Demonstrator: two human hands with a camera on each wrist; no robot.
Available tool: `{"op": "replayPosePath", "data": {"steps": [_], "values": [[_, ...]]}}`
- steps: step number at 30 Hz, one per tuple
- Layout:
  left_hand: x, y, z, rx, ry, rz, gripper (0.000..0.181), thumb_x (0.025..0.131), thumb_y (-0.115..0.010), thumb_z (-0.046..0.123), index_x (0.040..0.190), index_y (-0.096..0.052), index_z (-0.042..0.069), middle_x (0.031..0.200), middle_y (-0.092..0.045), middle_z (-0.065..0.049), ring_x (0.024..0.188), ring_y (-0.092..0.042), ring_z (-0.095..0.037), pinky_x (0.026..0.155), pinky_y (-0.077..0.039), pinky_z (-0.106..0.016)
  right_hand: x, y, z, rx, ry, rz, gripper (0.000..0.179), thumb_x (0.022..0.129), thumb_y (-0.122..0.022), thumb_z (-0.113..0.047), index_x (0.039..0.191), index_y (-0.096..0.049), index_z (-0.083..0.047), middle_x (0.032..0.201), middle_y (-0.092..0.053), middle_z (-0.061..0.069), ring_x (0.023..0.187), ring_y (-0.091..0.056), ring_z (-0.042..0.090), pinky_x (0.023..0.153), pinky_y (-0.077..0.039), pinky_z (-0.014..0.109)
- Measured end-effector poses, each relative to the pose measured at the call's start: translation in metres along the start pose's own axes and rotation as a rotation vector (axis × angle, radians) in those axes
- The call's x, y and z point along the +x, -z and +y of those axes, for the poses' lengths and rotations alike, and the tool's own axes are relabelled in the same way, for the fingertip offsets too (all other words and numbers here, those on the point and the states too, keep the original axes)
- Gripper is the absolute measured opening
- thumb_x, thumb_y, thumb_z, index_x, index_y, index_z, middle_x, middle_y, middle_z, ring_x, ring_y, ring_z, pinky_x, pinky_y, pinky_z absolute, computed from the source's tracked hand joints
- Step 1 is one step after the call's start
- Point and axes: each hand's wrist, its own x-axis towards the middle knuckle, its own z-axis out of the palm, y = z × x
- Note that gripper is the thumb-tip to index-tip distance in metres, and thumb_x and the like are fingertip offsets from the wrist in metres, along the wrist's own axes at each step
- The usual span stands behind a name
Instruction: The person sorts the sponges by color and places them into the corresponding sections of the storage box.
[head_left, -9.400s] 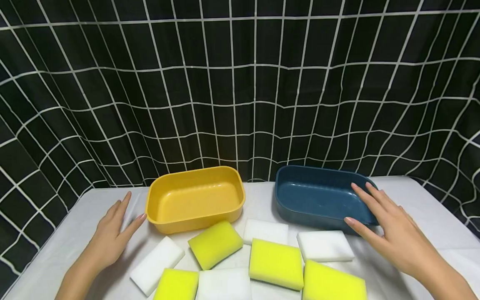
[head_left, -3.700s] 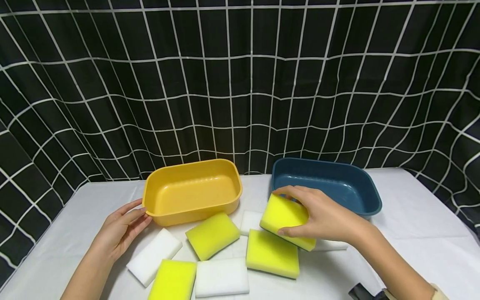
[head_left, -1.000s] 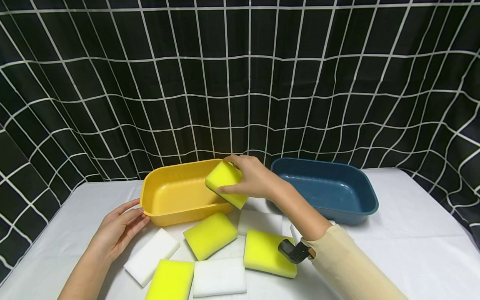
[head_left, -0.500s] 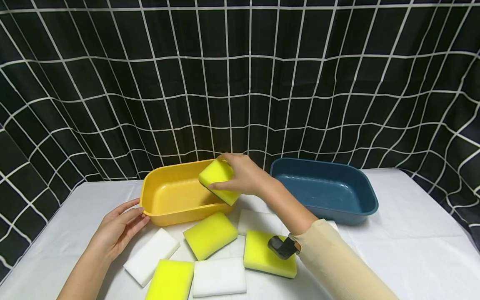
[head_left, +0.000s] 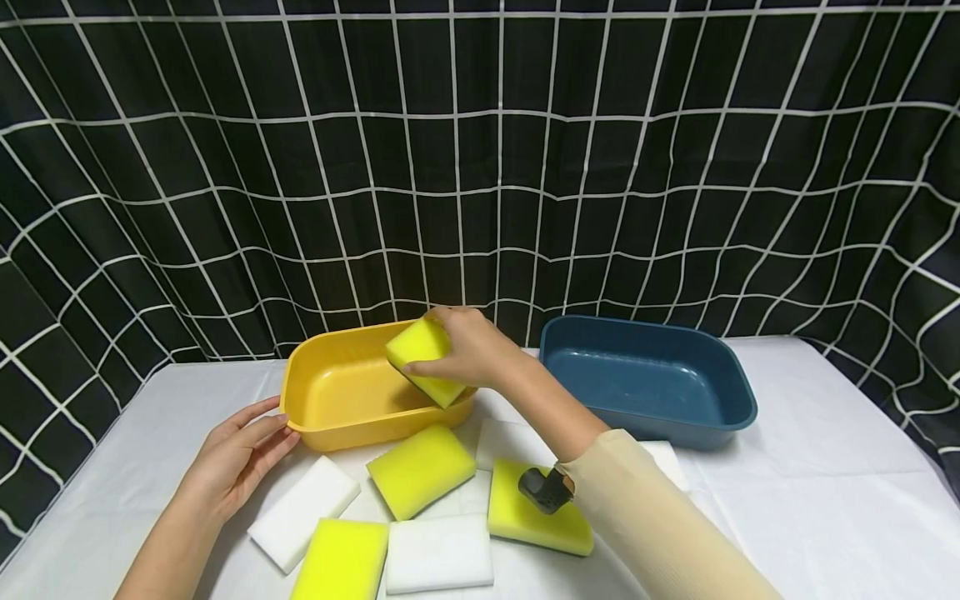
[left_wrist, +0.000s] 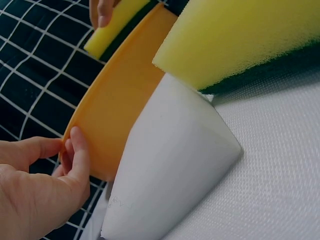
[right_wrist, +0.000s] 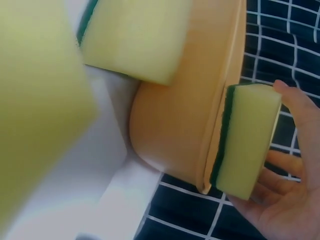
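My right hand grips a yellow sponge by its edges, thumb on the near side and fingers on the far side. This sponge has a dark green scouring layer, plain in the right wrist view, and is held tilted above the right end of a yellow tub. At the tub's left end, my left hand pinches the rim between thumb and fingers, as the left wrist view shows. Just in front of the tub lies another yellow sponge. A white sponge block lies near my left hand.
A dark blue tub stands to the right, nothing in it. More yellow sponges and white blocks are spread in front on the white cloth. Behind hangs a black curtain with white grid lines.
Both hands were empty at first. My left hand took the yellow tub's rim; my right hand picked up the front-right yellow sponge and carried it left over that tub, shifting slightly further left just now.
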Motion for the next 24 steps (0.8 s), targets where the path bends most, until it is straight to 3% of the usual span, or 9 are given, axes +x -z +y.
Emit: {"op": "replayPosePath", "data": {"steps": [24], "values": [[0.0,-0.001,0.0,0.013,0.016,0.024,0.068,0.109,-0.054,0.005,0.168,-0.02,0.006,0.121,-0.059,-0.003,0.098,-0.07,-0.006,0.098,-0.059,-0.022,0.016,-0.008,0.002,0.055,-0.092,0.03,0.08,0.093,-0.078,-0.049,0.151,-0.051,0.0,0.118,-0.066,0.016,0.101,-0.06,0.024,0.082,-0.058,0.028]]}}
